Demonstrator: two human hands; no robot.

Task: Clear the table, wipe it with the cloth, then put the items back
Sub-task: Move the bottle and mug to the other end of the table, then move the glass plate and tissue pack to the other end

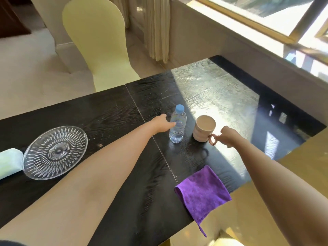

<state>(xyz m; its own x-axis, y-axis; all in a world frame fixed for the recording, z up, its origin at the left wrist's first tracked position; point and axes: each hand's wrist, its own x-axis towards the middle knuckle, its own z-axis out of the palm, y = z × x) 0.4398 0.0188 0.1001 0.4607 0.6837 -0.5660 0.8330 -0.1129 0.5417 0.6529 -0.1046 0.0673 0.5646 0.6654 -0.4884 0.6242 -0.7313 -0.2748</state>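
A small clear water bottle (pixel 177 126) with a blue cap stands upright mid-table on the black wooden table (pixel 110 114). My left hand (pixel 162 123) touches its left side, fingers spread around it. Just to the right stands a beige mug (pixel 204 128). My right hand (pixel 228 136) pinches the mug's brown handle. A purple cloth (pixel 202 192) lies at the table's near edge, one corner hanging over. At the far left a patterned clear glass plate (pixel 55 151) lies flat, with a rolled pale green towel (pixel 8 162) beside it.
A pale yellow chair (pixel 99 43) stands at the table's far side. A window ledge (pixel 248 55) runs along the right, casting bright sun across the table. A yellow chair surface (pixel 301 157) shows at the near right.
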